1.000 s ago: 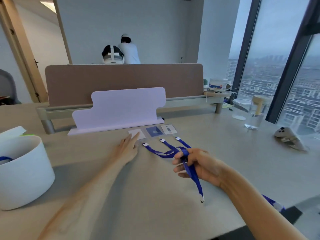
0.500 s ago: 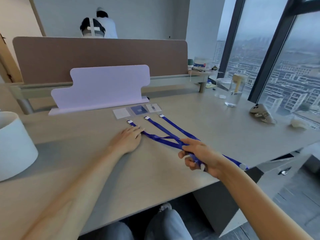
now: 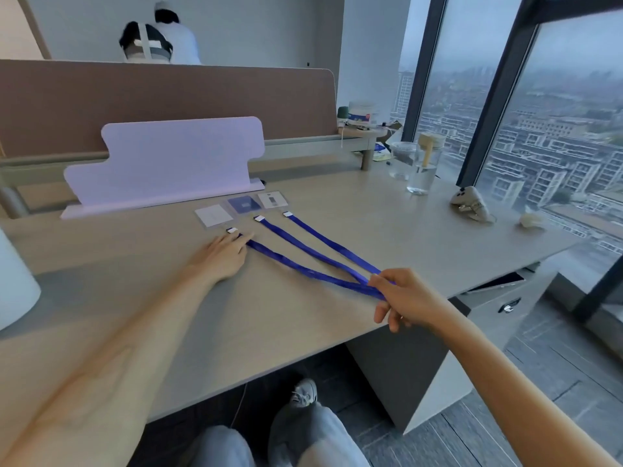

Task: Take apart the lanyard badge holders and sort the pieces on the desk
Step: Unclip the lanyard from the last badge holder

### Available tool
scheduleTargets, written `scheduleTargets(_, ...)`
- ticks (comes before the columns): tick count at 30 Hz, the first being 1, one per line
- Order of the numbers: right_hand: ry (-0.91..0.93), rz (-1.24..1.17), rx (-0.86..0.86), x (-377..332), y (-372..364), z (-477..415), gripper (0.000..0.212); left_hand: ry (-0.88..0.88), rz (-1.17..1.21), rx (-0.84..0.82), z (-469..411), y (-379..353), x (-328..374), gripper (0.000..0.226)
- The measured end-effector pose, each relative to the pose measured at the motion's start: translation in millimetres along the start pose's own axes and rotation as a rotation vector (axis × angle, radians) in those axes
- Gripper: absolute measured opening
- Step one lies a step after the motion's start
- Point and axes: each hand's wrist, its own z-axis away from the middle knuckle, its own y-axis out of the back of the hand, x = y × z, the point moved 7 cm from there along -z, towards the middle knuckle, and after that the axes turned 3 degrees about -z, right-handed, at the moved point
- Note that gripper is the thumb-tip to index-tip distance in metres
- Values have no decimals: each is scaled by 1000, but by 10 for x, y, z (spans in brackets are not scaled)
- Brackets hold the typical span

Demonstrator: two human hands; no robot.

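Note:
Three blue lanyards (image 3: 313,252) lie stretched across the desk, their white-tipped ends fanned out toward three badge holders. The holders sit in a row: a white one (image 3: 213,215), a blue one (image 3: 244,204) and a clear one with a card (image 3: 272,199). My left hand (image 3: 222,255) rests flat on the desk, fingers pressing the left lanyard near its white end. My right hand (image 3: 403,296) pinches the gathered near ends of the lanyards at the desk's front edge.
A lilac stand (image 3: 168,163) stands behind the holders, before a brown divider (image 3: 168,96). A white tub (image 3: 15,284) is at the left edge. A glass bottle (image 3: 425,163), cup (image 3: 402,160) and controller (image 3: 470,203) sit right. Another person (image 3: 158,38) is beyond the divider.
My right hand pulled the lanyards' near ends rightward and toward me, straightening them. My left hand slid along the left lanyard to its white end. The view tilted down.

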Motion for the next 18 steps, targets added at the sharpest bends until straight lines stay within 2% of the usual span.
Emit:
scheduleTargets(5, 11, 308, 153, 35, 136, 35, 45, 24, 50, -1, 58, 19, 19, 51)
scheduleTargets(9, 96, 503, 329, -157, 201, 41, 42, 15, 230, 132, 266, 97, 187, 51)
scheduleTargets(11, 152, 541, 343, -363, 106, 19, 40, 37, 383, 193, 460, 154, 241, 47)
scheduleTargets(15, 283, 460, 293, -761, -200, -48, 37, 123, 682, 275, 750, 213, 263, 28)
scheduleTargets(18, 335, 429, 229, -974, -502, -117, 34, 145, 880, 280, 966, 192, 93, 29)
